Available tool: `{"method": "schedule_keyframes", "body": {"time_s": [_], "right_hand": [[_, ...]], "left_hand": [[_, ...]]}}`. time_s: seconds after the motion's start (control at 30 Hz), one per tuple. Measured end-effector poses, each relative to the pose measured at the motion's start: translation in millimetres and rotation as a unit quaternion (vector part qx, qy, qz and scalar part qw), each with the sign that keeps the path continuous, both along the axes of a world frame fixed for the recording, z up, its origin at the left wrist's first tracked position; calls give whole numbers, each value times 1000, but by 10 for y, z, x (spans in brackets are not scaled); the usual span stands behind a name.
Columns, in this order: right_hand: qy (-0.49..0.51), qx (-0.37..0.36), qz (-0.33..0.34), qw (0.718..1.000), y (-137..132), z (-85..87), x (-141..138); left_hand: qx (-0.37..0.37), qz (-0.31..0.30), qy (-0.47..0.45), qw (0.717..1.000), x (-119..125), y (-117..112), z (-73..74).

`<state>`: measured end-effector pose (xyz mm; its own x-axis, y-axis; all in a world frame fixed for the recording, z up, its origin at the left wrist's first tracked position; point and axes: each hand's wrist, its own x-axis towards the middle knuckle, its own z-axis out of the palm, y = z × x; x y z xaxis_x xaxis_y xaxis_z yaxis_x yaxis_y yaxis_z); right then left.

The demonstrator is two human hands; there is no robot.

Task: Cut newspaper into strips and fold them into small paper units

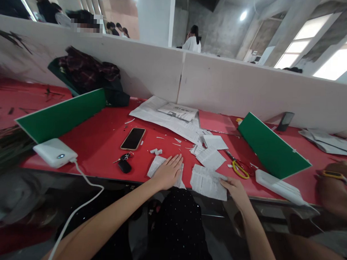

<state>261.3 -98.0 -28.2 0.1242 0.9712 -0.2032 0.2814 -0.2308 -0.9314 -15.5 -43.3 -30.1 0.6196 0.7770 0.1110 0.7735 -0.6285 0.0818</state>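
My left hand (169,171) lies flat, fingers stretched out, over a piece of newspaper (154,167) at the front edge of the red table. To its right, my right hand (233,188) pinches the right side of a squarish newspaper sheet (206,181), whose lower edge hangs past the table's rim. Behind that sheet rest more cut newspaper pieces (211,158). Scissors with yellow and red handles (240,170) lie beyond my right hand. Small folded paper bits (156,151) sit just behind my left hand.
A phone (133,139) and keys with a black fob (124,164) lie left of my hands. Green boards (64,115) stand at both sides, near white power banks (55,152). Large newspapers (168,116) spread at the back. A neighbour's arm with a yellow watch (333,174) is at right.
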Motion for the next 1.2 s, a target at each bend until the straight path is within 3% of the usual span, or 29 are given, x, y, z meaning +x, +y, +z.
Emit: {"method": "schedule_keyframes", "body": {"time_s": [0.77, 0.93, 1.1, 1.2], "right_hand": [[-16, 28, -3, 999, -36, 14, 57], [44, 18, -17, 999, -38, 49, 50], [115, 87, -107, 984, 207, 161, 203], [-20, 101, -146, 984, 466, 298, 343]], "left_hand": [[-10, 4, 4, 1000, 7, 8, 35], [-6, 3, -2, 1000, -3, 15, 27], [-5, 3, 2, 1000, -8, 20, 43], [-6, 1, -1, 1000, -15, 30, 42]]}}
